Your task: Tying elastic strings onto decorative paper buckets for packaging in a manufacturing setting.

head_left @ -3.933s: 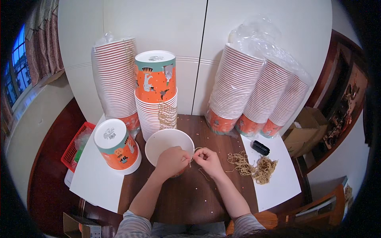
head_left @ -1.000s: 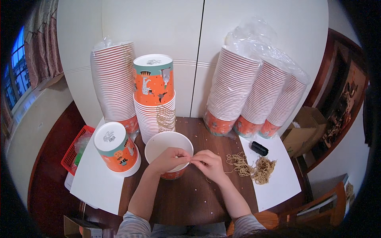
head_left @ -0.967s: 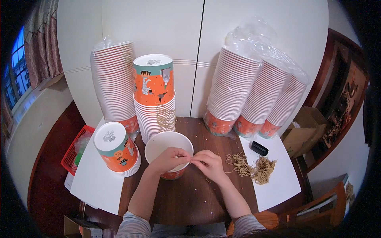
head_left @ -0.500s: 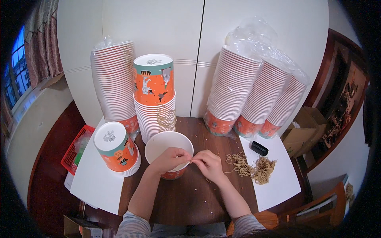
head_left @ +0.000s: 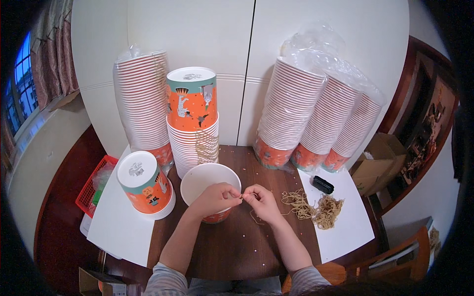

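An upright paper bucket point(head_left: 210, 176), white inside with an orange printed outside, stands on the brown tabletop in front of me. Over its right rim, my left hand point(head_left: 217, 199) and my right hand point(head_left: 262, 203) meet fingertip to fingertip, each in a closed pinch. Between them they grip a thin tan string point(head_left: 254, 217), whose loose part dangles below my right hand. Most of the string at the fingertips is hidden. To the right lie two loose heaps of the same string point(head_left: 328, 212).
Nested upside-down buckets point(head_left: 192, 143) rise behind, with strings draped on them; a shorter stack point(head_left: 144, 182) stands left. Bagged bucket stacks point(head_left: 291, 108) line the back right, another bagged stack point(head_left: 141, 98) the back left. A black plastic object point(head_left: 323, 184) lies near the string heaps.
My right hand has turned slightly and the pinched fingertips have shifted a little right. More of the string now shows hanging below the right hand.
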The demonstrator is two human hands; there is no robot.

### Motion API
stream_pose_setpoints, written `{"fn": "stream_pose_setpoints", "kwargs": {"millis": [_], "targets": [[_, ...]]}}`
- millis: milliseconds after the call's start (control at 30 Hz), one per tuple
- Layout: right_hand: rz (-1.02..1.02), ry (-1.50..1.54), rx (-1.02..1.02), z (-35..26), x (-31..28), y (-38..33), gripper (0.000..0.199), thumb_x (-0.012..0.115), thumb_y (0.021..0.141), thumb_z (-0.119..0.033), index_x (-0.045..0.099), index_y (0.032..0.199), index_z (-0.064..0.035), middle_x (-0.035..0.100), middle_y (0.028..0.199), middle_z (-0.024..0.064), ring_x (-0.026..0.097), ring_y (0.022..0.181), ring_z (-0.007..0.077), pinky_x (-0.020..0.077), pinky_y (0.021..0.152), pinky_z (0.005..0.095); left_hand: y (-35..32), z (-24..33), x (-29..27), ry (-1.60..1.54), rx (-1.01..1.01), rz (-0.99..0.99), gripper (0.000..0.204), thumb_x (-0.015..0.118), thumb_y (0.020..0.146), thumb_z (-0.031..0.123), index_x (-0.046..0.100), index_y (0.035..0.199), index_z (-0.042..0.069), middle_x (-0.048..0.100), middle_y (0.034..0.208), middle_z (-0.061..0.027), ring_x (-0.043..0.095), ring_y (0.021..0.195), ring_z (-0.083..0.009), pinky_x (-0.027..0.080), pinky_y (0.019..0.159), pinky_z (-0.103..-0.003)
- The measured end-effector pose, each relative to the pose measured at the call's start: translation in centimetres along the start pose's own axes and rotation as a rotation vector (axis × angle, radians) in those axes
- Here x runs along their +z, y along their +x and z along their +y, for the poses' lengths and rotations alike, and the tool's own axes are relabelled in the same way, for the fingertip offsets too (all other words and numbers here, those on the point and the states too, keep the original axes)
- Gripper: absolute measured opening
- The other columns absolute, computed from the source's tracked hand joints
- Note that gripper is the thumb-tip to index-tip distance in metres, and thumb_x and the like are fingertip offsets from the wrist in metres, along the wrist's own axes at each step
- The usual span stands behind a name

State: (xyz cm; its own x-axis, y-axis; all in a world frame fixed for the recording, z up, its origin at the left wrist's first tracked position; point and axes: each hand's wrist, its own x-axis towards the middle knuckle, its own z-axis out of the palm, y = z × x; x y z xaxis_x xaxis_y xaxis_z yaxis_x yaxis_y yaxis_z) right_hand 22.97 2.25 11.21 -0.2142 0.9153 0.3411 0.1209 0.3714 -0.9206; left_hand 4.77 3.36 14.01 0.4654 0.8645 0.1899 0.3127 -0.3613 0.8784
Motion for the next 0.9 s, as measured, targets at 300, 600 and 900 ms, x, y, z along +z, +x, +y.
{"fn": "stream_pose_setpoints", "kwargs": {"millis": [300, 600, 900], "targets": [[-0.14, 0.285, 0.205, -0.7, -0.3, -0.1, 0.008, 0.054, 0.085, -0.016, 0.055, 0.084, -0.0074, 0.051, 0.073, -0.0066, 0.042, 0.065, 0.0005, 0.0342, 0.058, 0.0152, 0.0, -0.1, 0.5, -0.158, -0.053, -0.043, 0.017, 0.061, 0.078, 0.02, 0.062, 0.08, 0.003, 0.059, 0.072, 0.0008, 0.051, 0.067, -0.0061, 0.041, 0.062, -0.023], [-0.128, 0.128, -0.059, -0.6, -1.0, -0.1, 0.015, 0.062, 0.076, -0.004, 0.057, 0.09, -0.0029, 0.053, 0.078, -0.0037, 0.042, 0.061, 0.002, 0.0357, 0.055, 0.0178, 0.3, -0.9, 0.4, -0.249, -0.111, -0.067, 0.018, 0.052, 0.079, 0.017, 0.06, 0.078, 0.001, 0.056, 0.07, 0.0001, 0.05, 0.069, -0.0071, 0.04, 0.064, -0.022], [-0.021, -0.12, -0.261, -1.3, -0.4, 0.0, 0.007, 0.064, 0.073, -0.002, 0.063, 0.08, -0.0016, 0.058, 0.076, 0.0032, 0.044, 0.058, 0.006, 0.0357, 0.052, 0.0203, 0.2, -0.4, 0.3, -0.284, -0.107, -0.093, 0.016, 0.052, 0.079, 0.016, 0.06, 0.079, 0.002, 0.057, 0.073, 0.0002, 0.05, 0.071, -0.0071, 0.04, 0.066, -0.022]]}}
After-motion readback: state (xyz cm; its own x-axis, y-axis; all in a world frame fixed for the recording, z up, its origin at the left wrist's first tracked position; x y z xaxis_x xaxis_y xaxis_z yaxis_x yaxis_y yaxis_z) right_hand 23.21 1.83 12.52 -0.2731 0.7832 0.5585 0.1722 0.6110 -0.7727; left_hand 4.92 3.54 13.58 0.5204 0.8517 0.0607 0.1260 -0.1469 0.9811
